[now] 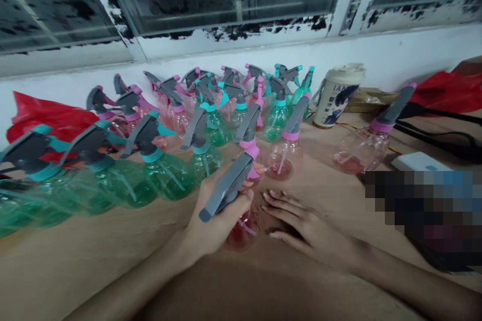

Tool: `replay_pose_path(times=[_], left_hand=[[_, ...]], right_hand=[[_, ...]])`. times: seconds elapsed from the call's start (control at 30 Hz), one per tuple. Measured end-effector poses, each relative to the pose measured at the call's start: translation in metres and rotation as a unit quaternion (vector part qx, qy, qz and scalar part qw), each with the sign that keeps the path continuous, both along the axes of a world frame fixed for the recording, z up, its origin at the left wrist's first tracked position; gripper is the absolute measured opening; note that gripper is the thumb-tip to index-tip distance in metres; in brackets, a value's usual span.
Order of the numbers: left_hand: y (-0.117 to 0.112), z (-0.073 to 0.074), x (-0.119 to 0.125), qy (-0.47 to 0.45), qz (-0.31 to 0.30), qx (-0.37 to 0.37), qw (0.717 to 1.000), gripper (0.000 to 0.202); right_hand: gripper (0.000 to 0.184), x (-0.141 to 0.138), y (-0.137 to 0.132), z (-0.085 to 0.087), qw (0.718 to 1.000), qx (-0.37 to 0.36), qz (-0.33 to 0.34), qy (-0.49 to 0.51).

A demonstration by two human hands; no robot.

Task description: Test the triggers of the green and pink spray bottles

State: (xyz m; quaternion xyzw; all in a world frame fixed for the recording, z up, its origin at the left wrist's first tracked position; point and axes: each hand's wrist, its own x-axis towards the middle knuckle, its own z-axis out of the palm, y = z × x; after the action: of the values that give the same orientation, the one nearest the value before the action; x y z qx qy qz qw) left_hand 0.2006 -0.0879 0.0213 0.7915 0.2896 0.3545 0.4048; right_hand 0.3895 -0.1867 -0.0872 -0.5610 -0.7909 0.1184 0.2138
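My left hand (pixel 216 218) is wrapped round the neck of a pink spray bottle (pixel 241 228) with a grey trigger head (pixel 226 188), holding it upright on the brown table (pixel 113 261). My right hand (pixel 297 218) lies beside the bottle's base with its fingers stretched toward it, touching or nearly touching the pink plastic. Just behind them stand several finished spray bottles, green ones (pixel 165 173) with teal collars on the left and pink ones (pixel 282 158) in the middle.
One pink spray bottle (pixel 363 145) stands apart at the right. A cream lidded cup (pixel 337 95) sits by the wall. Red plastic bags (pixel 48 115) lie at both ends, with black cables (pixel 440 135) and a white box (pixel 419 161) at the right. A window wall closes the back.
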Motion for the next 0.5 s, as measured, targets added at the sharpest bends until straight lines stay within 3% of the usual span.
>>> replay_pose_path(times=[0.4,0.5], left_hand=[[0.0024,-0.0009,-0.0037,0.029,-0.013,0.023,0.999,0.007],[0.0036,-0.001,-0.0025,0.031,0.015,0.009,0.999,0.007]], right_hand=[[0.05,-0.0007,-0.0004,0.0011,1.0,0.0,0.0,-0.006],[0.05,-0.0006,-0.0002,0.0005,1.0,0.003,-0.001,-0.003]])
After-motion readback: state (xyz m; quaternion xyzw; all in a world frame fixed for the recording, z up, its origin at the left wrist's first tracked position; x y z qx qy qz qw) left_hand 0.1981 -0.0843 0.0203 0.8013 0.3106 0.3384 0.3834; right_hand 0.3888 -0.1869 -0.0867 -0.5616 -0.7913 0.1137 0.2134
